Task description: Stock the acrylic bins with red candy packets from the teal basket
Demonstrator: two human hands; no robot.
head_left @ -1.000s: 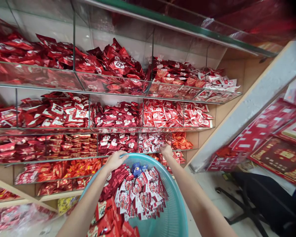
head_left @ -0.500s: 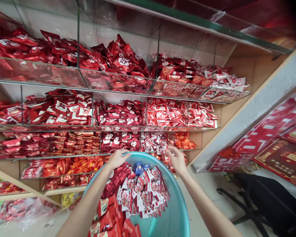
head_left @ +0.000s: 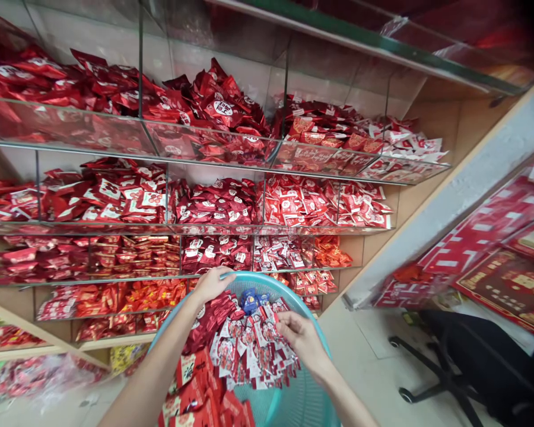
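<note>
My left hand point(head_left: 213, 284) is closed over the far left rim of a turquoise plastic basket point(head_left: 318, 330). Inside lie many small red-and-white candy packets point(head_left: 249, 350), dark red packets point(head_left: 214, 320), larger bright red packets point(head_left: 196, 391) and a few blue-wrapped pieces point(head_left: 250, 300). My right hand point(head_left: 303, 339) is over the basket's right side, its fingertips pinched on a small red-and-white packet at the edge of the pile. The fingers partly hide that packet.
Glass-fronted shelves point(head_left: 213, 157) full of red packets rise behind the basket. A black swivel chair point(head_left: 476, 356) stands at the right, beside red boxes point(head_left: 509, 284). Bagged goods point(head_left: 40, 382) lie low at the left.
My right hand has moved from the shelf compartment down and towards me, into the basket over the small packets. My left hand stays on the rim.
</note>
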